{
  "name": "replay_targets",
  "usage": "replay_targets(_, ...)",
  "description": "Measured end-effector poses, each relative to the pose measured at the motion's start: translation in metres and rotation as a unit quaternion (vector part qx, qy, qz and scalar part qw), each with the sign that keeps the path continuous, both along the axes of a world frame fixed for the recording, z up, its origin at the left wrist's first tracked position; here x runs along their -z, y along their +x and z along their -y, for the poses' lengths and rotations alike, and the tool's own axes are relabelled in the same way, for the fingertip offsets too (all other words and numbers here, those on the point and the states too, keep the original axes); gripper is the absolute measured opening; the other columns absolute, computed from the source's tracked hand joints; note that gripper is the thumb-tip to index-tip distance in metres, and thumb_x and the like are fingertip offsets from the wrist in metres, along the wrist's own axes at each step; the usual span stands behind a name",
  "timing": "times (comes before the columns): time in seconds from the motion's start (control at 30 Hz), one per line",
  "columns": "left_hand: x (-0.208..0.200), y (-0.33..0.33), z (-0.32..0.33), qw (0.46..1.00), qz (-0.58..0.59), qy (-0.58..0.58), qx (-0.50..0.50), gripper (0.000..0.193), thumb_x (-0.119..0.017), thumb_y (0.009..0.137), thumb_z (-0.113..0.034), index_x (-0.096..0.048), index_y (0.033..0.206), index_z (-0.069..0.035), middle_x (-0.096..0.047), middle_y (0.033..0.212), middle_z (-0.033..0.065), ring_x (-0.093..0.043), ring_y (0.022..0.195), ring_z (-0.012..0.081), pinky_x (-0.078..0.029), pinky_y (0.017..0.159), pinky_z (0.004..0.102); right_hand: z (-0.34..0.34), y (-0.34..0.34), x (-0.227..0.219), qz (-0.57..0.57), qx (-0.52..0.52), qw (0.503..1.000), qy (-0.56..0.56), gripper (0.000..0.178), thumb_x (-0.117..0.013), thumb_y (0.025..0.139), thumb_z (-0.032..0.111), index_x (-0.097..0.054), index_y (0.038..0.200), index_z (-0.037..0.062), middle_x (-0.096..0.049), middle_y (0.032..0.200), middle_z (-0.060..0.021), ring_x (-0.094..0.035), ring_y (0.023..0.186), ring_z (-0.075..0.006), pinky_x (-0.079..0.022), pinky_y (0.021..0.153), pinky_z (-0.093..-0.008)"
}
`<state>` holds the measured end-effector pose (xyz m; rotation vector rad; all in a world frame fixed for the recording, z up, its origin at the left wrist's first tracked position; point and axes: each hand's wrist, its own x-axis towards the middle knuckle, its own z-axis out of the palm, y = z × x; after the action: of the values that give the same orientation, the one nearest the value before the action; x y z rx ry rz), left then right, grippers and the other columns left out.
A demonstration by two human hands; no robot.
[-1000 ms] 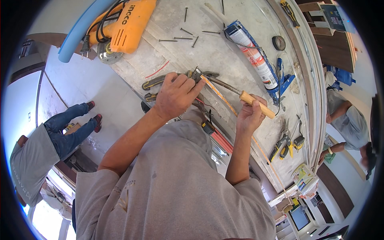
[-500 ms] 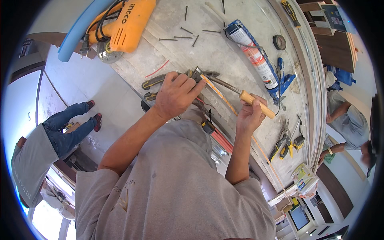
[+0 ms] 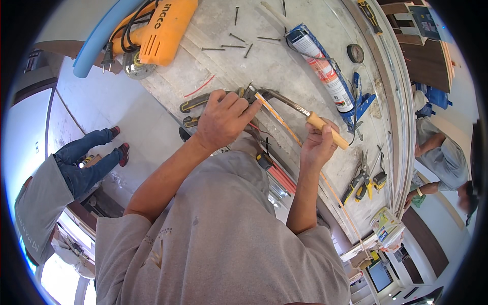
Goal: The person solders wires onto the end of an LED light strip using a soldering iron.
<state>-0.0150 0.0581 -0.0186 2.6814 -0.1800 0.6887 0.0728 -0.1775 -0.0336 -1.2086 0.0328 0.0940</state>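
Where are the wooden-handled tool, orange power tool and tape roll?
Wooden-handled tool point(image 3: 316, 121): head view, on its handle.
Orange power tool point(image 3: 170, 33): head view, on its casing.
Tape roll point(image 3: 351, 54): head view, on its dark ring.

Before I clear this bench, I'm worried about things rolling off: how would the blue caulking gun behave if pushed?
The caulking gun will probably slide or pivot rather than roll, since its handle juts out. It should move stiffly as one piece, with a long, straight cartridge in its frame. The thin dark cord across it may drag along.
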Motion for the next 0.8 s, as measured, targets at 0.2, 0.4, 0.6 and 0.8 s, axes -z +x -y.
replay_targets(0.2,-0.0008,-0.0004,0.0002,1.000,-0.004,0.003,-0.003,0.031,-0.069,0.075,-0.012,-0.073,0.105,-0.009,-0.047,0.075,-0.0019,-0.051,0.074,0.0164,-0.037,0.075,0.0357,0.0071,0.0010,0.0048,-0.013,-0.001,1.000,0.021,0.027,-0.065,0.092,0.018,-0.059,0.106,-0.0034,-0.066,0.100,-0.0171,-0.067,0.087,-0.0242,-0.058,0.078,-0.0347)
replay_targets(0.4,0.0006,-0.0006,0.0014,1.000,-0.002,0.001,-0.005,0.032,-0.070,0.074,-0.012,-0.073,0.105,-0.010,-0.047,0.075,-0.0020,-0.051,0.074,0.0163,-0.037,0.075,0.0355,0.0091,0.0008,0.0063,-0.012,-0.006,1.000,0.024,0.026,-0.065,0.092,0.017,-0.059,0.106,-0.0030,-0.066,0.100,-0.0171,-0.067,0.087,-0.0239,-0.058,0.076,-0.0343)
replay_targets(0.6,0.0002,0.0000,0.0012,1.000,0.000,0.001,-0.007,0.031,-0.071,0.074,-0.011,-0.074,0.104,-0.009,-0.047,0.074,-0.0021,-0.051,0.072,0.0162,-0.037,0.074,0.0352,0.0068,0.0008,0.0052,-0.006,-0.008,1.000,0.023,0.024,-0.065,0.092,0.015,-0.059,0.106,-0.0032,-0.066,0.100,-0.0168,-0.067,0.086,-0.0237,-0.059,0.075,-0.0345)
replay_targets(0.8,0.0001,0.0002,0.0007,1.000,-0.003,-0.002,-0.003,0.031,-0.071,0.073,-0.011,-0.074,0.104,-0.009,-0.048,0.075,-0.0019,-0.051,0.074,0.0167,-0.037,0.074,0.0355,0.0060,0.0011,0.0044,-0.008,-0.013,1.000,0.015,0.023,-0.063,0.092,0.014,-0.058,0.105,-0.0034,-0.066,0.099,-0.0169,-0.067,0.085,-0.0238,-0.059,0.075,-0.0347)
